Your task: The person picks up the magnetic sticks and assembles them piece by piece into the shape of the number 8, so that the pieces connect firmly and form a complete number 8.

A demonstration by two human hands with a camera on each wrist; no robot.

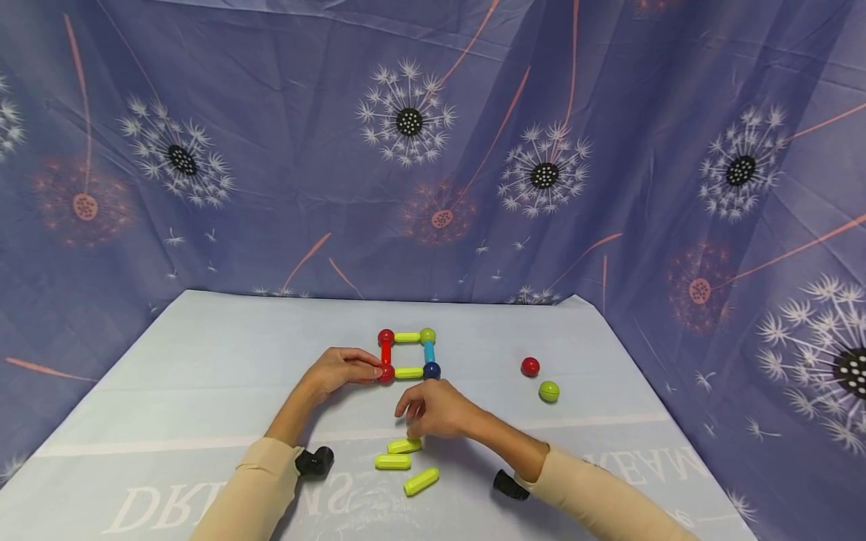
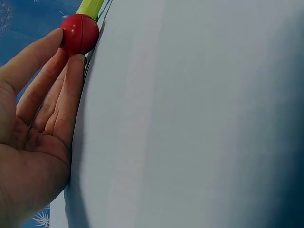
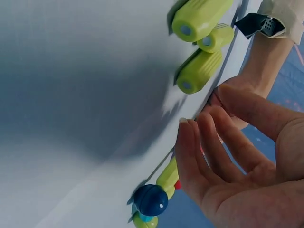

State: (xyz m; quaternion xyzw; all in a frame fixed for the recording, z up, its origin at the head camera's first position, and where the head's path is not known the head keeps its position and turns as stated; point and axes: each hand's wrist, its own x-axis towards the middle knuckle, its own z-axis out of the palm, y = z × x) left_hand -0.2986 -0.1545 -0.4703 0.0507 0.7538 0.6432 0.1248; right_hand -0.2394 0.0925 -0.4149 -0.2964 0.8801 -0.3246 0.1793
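Balls and rods form a square on the table. Its near left corner is a red ball (image 1: 386,373), which my left hand (image 1: 341,370) pinches between thumb and fingers; the left wrist view shows this red ball (image 2: 79,34) with a yellow-green rod (image 2: 90,7) behind it. A dark blue ball (image 1: 431,370) makes the near right corner. My right hand (image 1: 440,409) hovers just in front of it, fingers loosely bent and holding nothing. Below that hand lie three loose yellow-green rods (image 1: 393,462). The far corners are a red ball (image 1: 386,337) and a green ball (image 1: 428,336).
To the right on the white cloth-covered table (image 1: 203,361) sit a loose red ball (image 1: 531,367) and a loose green ball (image 1: 549,391). A patterned blue curtain (image 1: 291,135) stands behind the table and along its sides. Black cameras are strapped at both wrists.
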